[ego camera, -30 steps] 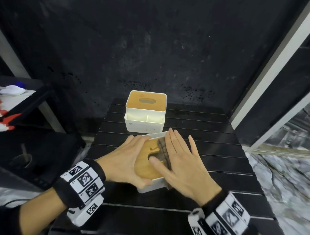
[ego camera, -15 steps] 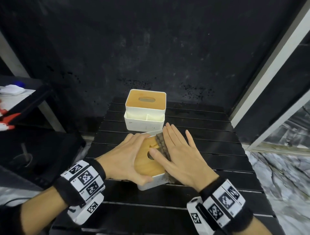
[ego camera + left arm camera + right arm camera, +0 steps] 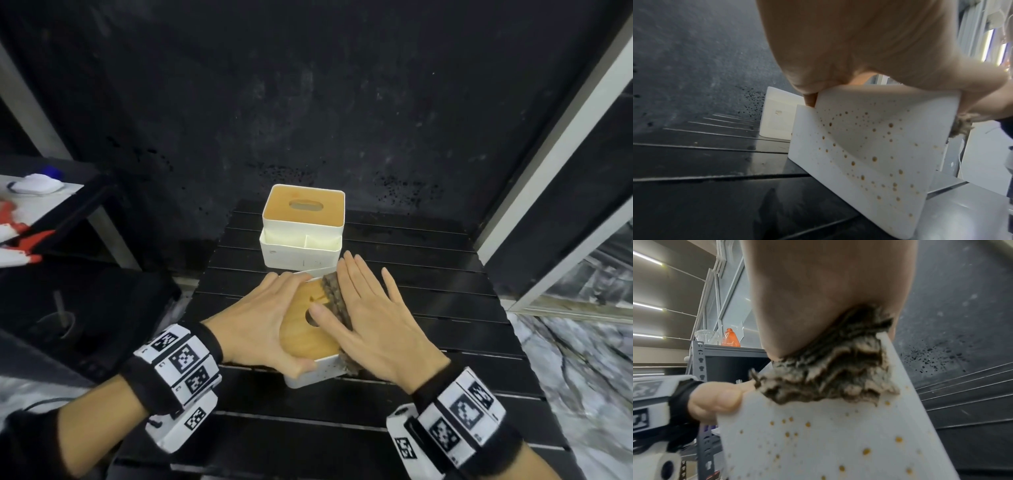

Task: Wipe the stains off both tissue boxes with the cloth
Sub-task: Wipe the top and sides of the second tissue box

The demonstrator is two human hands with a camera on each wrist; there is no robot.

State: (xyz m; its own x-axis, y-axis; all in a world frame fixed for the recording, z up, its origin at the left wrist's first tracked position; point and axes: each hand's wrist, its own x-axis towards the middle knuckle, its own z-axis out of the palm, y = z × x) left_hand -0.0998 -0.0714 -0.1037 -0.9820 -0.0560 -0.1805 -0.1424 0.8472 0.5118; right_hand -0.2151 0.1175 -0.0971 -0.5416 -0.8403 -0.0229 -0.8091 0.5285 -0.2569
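The near tissue box, white with a wooden lid, stands tilted on the black slatted table. Brown spots dot its white sides. My left hand grips it from the left, thumb at the front corner. My right hand lies flat with straight fingers and presses the brown shaggy cloth against the box's right side, thumb on the lid by the hole. The far tissue box stands upright just behind.
A dark speckled wall closes off the back of the table. At the left are a shelf with white and red items and a black bin. A white frame and marble floor lie at the right. A grey rack carries an orange bottle.
My right hand has slid the cloth along the box's right side, away from me. The left hand keeps its grip, and the box has shifted slightly.
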